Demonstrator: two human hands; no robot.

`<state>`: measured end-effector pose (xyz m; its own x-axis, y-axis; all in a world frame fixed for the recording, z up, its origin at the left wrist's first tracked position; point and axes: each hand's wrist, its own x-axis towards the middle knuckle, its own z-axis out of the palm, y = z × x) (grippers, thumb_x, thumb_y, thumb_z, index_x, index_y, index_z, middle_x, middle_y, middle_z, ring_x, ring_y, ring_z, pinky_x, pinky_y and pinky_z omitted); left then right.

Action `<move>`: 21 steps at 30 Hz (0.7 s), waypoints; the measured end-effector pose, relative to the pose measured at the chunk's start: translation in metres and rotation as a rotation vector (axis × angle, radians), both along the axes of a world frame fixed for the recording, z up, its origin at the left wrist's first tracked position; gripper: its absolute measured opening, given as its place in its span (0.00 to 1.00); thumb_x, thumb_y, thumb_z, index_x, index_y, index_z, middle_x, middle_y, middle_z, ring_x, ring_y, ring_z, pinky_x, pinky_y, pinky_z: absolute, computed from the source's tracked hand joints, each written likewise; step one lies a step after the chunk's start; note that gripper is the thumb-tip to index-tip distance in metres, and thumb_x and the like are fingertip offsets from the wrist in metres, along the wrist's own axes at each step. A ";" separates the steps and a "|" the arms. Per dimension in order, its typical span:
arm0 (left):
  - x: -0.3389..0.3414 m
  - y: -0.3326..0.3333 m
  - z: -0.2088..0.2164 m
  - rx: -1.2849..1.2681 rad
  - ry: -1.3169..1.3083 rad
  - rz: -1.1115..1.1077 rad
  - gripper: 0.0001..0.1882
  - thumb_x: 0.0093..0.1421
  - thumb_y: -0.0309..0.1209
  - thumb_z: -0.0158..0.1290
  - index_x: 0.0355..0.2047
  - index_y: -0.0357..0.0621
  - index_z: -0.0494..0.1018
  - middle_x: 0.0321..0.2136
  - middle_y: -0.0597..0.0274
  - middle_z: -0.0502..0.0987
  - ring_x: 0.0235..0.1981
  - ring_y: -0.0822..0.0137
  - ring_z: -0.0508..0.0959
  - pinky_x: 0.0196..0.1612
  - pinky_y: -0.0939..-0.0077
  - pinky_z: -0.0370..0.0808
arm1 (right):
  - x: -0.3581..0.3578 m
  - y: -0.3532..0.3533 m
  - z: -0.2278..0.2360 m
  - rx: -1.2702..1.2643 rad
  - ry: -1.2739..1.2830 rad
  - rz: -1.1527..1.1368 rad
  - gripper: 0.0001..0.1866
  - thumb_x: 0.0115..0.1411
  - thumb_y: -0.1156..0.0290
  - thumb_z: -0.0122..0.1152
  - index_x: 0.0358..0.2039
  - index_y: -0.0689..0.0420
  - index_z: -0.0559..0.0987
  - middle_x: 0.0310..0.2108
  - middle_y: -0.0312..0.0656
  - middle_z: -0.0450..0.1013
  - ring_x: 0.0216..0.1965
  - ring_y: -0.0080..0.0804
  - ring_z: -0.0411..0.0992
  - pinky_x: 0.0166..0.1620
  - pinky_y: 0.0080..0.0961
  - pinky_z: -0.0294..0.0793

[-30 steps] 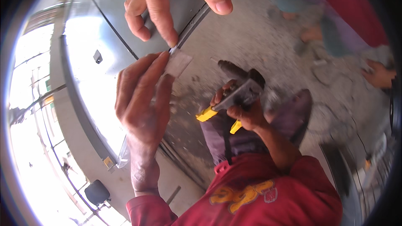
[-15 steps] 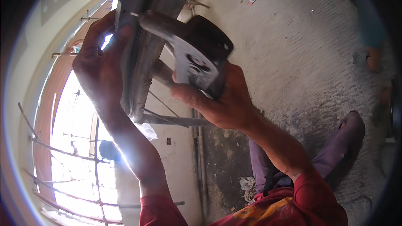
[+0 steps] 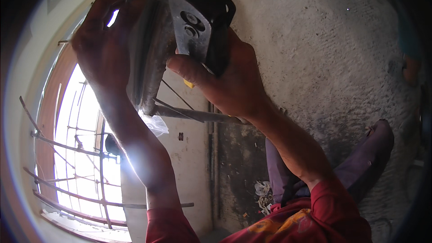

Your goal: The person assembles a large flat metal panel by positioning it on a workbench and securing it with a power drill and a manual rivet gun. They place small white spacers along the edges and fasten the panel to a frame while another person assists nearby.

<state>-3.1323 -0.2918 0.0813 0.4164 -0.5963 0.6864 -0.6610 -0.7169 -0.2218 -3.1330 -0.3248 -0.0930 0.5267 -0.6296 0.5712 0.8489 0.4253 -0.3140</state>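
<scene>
My right hand [image 3: 234, 76] is wrapped around a drill-like power tool [image 3: 191, 27] with a black body and a grey side plate bearing two round bolt heads. A small yellow part shows under my thumb. The tool's front end is lost in shadow against a dark grey metal strip [image 3: 135, 69] running along a rusty steel tube [image 3: 155, 69]. On the strip's left side my left hand [image 3: 103, 45] is raised, its fingers bent and pressed to the strip's edge near the top. Its fingertips are dark and partly hidden.
A thinner bar [image 3: 193, 114] joins the tube below, with clear plastic [image 3: 155, 125] beside it. Bright scaffolding poles [image 3: 101, 171] stand beyond an opening at left. Rubbish [image 3: 263, 193] lies by my leg on the rough concrete floor [image 3: 310, 58]. Part of another person [image 3: 410, 65] shows at far right.
The power tool has moved up and left, up to the metal strip. Its thin tip, visible before, is now hidden. My left hand stays by the strip, slightly higher in view.
</scene>
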 end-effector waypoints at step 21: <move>0.006 0.013 -0.009 0.048 0.040 -0.186 0.20 0.58 0.18 0.54 0.51 0.44 0.75 0.42 0.59 0.80 0.42 0.68 0.80 0.46 0.73 0.77 | 0.009 0.006 0.016 -0.029 0.016 0.079 0.24 0.54 0.69 0.69 0.50 0.60 0.71 0.36 0.43 0.77 0.38 0.33 0.78 0.41 0.30 0.77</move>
<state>-3.1264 -0.2788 0.0725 0.3223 -0.6972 0.6403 -0.7902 -0.5706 -0.2235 -3.1241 -0.3191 -0.0769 0.5836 -0.5691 0.5793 0.8076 0.4816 -0.3404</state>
